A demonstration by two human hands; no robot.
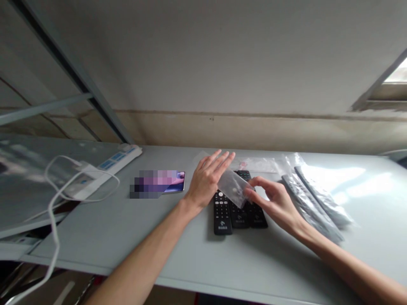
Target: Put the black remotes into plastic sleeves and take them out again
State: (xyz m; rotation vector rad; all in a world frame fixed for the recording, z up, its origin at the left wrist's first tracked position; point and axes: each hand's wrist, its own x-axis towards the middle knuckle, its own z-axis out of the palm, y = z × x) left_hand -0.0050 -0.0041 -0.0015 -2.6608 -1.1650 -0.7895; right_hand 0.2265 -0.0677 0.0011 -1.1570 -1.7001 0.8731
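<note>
My right hand point(273, 199) pinches the near right end of a clear plastic bag point(233, 188) between thumb and fingers. My left hand point(208, 180) lies over the bag's other end, palm down with its fingers stretched out. Beneath the bag, black remote controls lie side by side on the table: a left one point(222, 216), a middle one point(240, 218) and a right one point(258, 217). The bag and my hands hide parts of them. To the right of my right hand, dark remotes in clear plastic sleeves point(313, 203) lie at a slant.
A grey table point(178, 254) runs along a wall. Left of my hands lies a phone point(174, 183), partly blurred out. Farther left are a white power strip point(108, 169) and a looped white cable point(52, 220). More clear plastic bags point(260, 164) lie behind the remotes.
</note>
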